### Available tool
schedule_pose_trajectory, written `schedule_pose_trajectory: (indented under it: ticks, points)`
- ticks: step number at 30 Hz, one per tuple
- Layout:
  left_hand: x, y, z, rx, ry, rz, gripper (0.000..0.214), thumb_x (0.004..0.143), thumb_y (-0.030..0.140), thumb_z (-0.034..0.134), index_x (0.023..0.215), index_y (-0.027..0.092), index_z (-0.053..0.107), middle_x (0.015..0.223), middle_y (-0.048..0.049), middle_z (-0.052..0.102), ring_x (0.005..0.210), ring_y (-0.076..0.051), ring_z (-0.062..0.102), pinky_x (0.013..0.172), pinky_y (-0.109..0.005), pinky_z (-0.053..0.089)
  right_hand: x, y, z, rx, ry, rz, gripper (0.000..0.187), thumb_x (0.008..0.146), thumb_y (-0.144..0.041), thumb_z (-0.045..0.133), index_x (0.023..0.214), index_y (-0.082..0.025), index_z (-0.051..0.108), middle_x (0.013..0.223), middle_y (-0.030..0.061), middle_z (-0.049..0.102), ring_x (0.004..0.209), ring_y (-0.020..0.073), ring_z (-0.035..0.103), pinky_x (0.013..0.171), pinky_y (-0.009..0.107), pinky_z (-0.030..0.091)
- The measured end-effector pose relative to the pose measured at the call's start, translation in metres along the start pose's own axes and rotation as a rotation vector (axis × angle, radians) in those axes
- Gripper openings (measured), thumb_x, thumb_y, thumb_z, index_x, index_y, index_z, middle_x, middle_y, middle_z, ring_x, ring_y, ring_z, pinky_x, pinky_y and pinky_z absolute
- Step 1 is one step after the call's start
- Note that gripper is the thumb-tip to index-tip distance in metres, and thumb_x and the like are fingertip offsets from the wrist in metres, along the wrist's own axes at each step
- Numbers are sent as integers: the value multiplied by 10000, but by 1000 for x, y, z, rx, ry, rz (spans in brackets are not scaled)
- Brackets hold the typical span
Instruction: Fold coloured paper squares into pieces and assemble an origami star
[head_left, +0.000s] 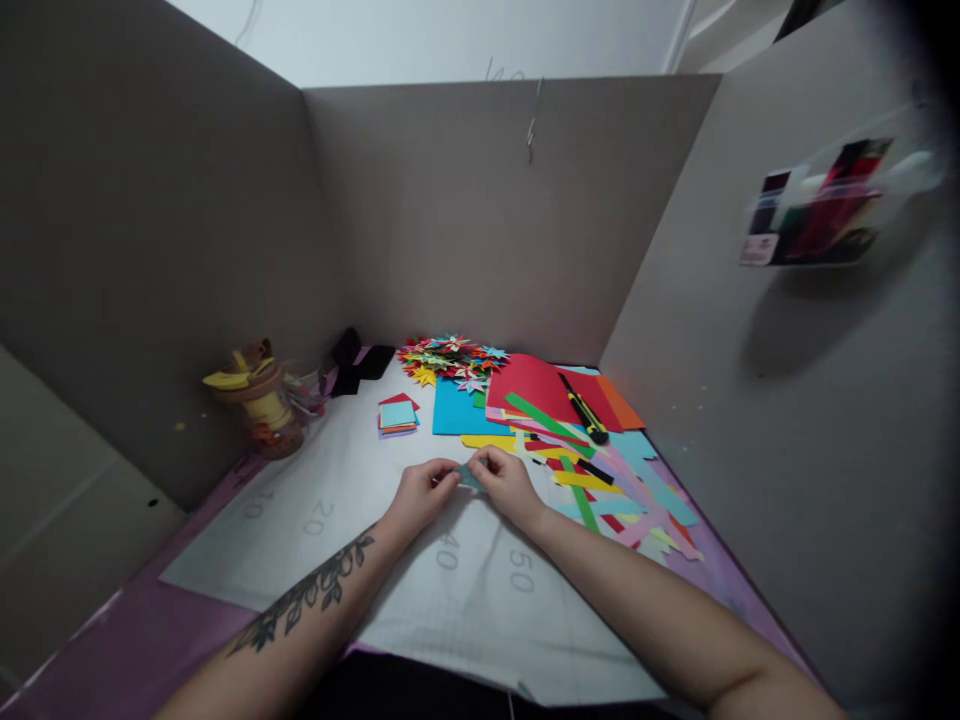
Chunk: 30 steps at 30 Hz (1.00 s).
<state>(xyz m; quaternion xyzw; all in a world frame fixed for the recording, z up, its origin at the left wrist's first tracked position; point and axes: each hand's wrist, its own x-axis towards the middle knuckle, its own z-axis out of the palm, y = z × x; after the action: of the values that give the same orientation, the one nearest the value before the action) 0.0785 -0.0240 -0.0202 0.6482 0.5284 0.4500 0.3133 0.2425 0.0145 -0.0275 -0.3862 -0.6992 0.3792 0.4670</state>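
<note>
Between my two hands is a small piece of light blue paper (471, 477), held just above the white sheet. My left hand (426, 492) pinches its left side, thumb against fingers. On the other side, my right hand (504, 480) grips the paper with its thumb and fingers. Parts of the paper are hidden behind the fingertips. Beyond my left hand lies a stack of small coloured paper squares (397, 415), a pale blue one on top. Farther back is a pile of folded paper stars (451, 360) in many colours.
Coloured paper strips (581, 480) lie scattered at the right. A yellow-black utility knife (585, 410) rests on red paper sheets (529, 385), beside a blue sheet (456, 415). A decorated pot (264, 400) stands at the left. Grey panels (480, 200) enclose the table; a clear holder (825, 210) hangs at the right.
</note>
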Motion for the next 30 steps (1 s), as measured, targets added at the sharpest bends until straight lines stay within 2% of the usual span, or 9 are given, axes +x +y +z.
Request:
schedule_pose_trajectory:
  ticks: [5,9,13,17,20,25,30]
  points:
    - [2,-2,0,-51,60,-70,185,756,321,570,735,169,672,611,-2,642,566,-138,561,535,-222,399,0,-1,2,196,-6,35,258,797,-425,563,708,-185,532,641,-16,540,591,124,500,546,230,402]
    - [4,-5,0,-165,89,-119,170,751,327,573,798,167,604,629,5,641,552,-133,570,512,-215,390,1,0,7,458,-65,210,305,801,-497,545,776,-195,507,712,-1,592,613,127,569,519,218,416]
    - [3,-6,1,-203,89,-129,136,751,300,573,803,192,508,529,59,577,460,-102,505,451,-186,313,1,2,10,630,-83,354,327,709,-485,650,779,-192,523,765,3,609,641,138,624,501,206,414]
    - [4,-5,0,-179,95,-92,107,741,258,571,740,188,491,556,57,572,513,-100,523,497,-188,350,2,2,10,631,-61,374,303,614,-392,739,755,-174,583,928,30,627,635,117,610,532,218,428]
    - [4,-4,-1,-129,89,-51,66,717,220,578,713,173,532,666,15,633,611,-118,562,569,-209,405,1,1,9,581,-27,366,271,569,-306,764,744,-174,603,833,7,639,581,93,558,545,218,414]
    - [3,-2,-3,-70,74,-24,52,704,211,599,708,160,597,806,-34,685,682,-135,588,627,-237,442,2,1,7,506,-45,343,224,605,-301,727,767,-180,629,615,-30,586,517,94,483,518,222,367]
    - [2,-3,-2,-82,46,-33,83,702,224,624,745,154,638,787,-37,690,680,-141,602,618,-236,452,4,7,6,375,-61,228,166,654,-300,674,756,-171,653,719,4,617,591,113,513,572,243,397]
